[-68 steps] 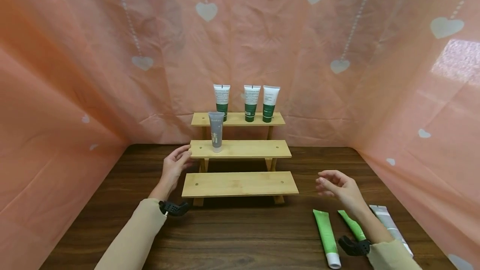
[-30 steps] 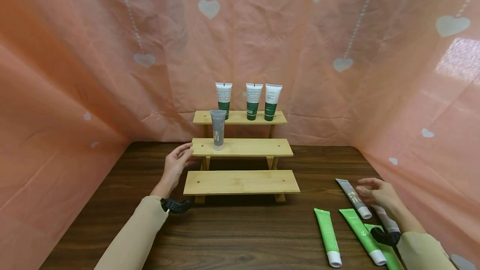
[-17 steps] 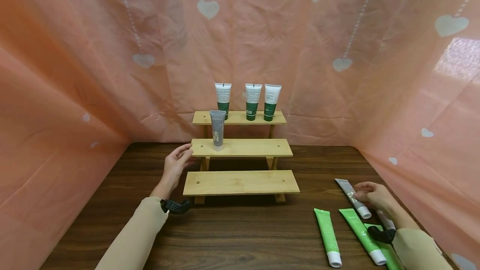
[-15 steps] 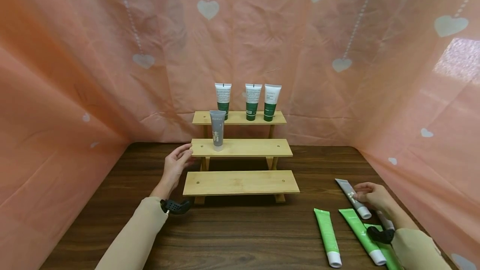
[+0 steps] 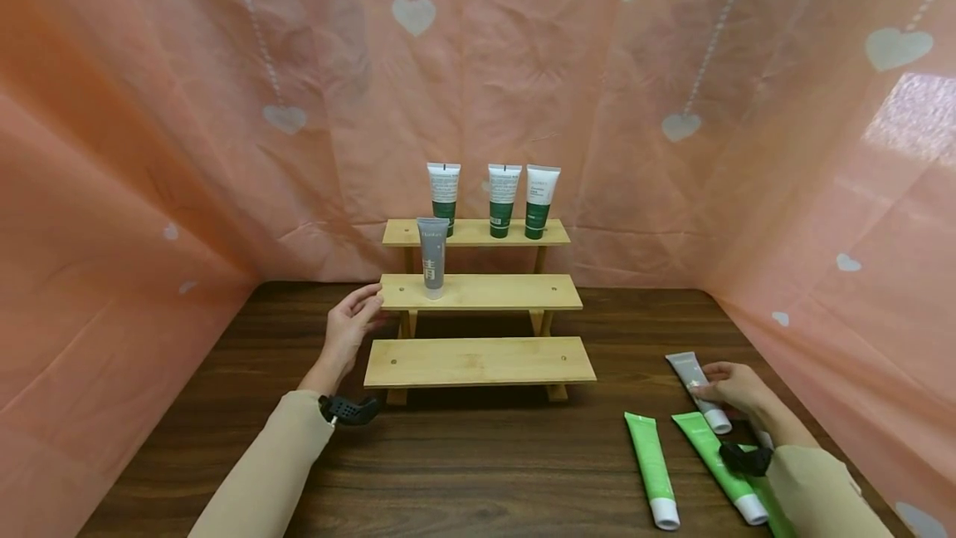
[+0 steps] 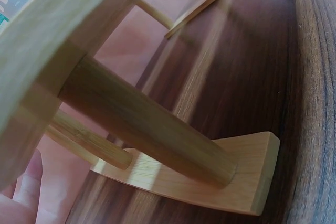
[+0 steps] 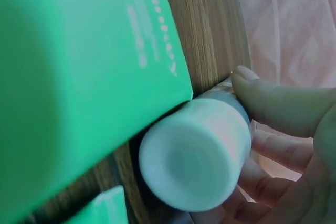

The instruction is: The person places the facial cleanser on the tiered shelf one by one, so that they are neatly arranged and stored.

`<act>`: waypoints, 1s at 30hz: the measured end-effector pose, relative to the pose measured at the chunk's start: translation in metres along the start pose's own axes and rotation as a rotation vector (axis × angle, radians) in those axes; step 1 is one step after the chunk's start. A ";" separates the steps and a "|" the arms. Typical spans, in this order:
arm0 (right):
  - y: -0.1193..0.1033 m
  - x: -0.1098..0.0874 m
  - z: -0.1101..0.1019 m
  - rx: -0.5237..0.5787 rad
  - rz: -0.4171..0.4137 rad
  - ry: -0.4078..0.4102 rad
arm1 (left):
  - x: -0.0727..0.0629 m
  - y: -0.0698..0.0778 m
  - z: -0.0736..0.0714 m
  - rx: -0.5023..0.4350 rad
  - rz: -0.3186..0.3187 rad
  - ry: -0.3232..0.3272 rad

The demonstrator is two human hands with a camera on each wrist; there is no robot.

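My left hand (image 5: 349,326) holds the left end of the middle board of a three-tier wooden display shelf (image 5: 508,293). In the left wrist view its thumb (image 6: 30,184) shows below the board's edge. On that board a grey squeeze tube (image 5: 432,256) stands upright on its cap, towards the left. At the table's right side my right hand (image 5: 739,388) grips another grey squeeze tube (image 5: 687,368), thumb on one side and fingers curled round the other. This tube's white cap (image 7: 189,156) faces the right wrist camera, close beside a green tube (image 7: 105,77).
Three white-and-green tubes (image 5: 504,202) stand on the top board. Green tubes lie on the dark wooden table (image 5: 448,471), one (image 5: 651,467) left of the others. A further grey tube is partly hidden under the right forearm. Pink cloth (image 5: 478,65) surrounds the table.
My right hand has gone from above the table, right of the shelf, to the grey tube farther right and taken hold of it. The tube has shifted slightly. My left hand stays put.
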State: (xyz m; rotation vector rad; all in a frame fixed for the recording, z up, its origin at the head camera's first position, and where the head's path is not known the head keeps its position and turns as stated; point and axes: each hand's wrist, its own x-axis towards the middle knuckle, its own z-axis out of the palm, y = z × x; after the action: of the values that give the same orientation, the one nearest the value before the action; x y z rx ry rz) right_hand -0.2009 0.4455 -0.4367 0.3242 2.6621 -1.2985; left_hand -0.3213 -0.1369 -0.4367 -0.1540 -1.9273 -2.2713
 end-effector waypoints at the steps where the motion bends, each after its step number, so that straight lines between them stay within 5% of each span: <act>1: -0.002 0.000 0.000 -0.007 0.008 -0.003 | 0.002 -0.003 -0.001 0.000 0.006 0.002; 7: -0.005 0.001 0.001 0.000 0.020 -0.004 | 0.002 -0.001 -0.001 -0.008 -0.008 -0.004; 16: -0.002 0.003 -0.002 0.017 -0.108 0.069 | -0.009 0.016 0.004 0.008 -0.006 -0.028; 30: -0.012 -0.002 0.002 0.058 -0.174 0.104 | -0.011 0.017 0.004 0.001 -0.003 -0.031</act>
State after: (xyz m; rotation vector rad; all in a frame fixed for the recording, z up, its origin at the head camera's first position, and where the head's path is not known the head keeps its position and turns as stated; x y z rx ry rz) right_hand -0.2019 0.4366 -0.4285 0.1751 2.7974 -1.4478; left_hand -0.3074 -0.1353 -0.4215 -0.1873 -1.9440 -2.2833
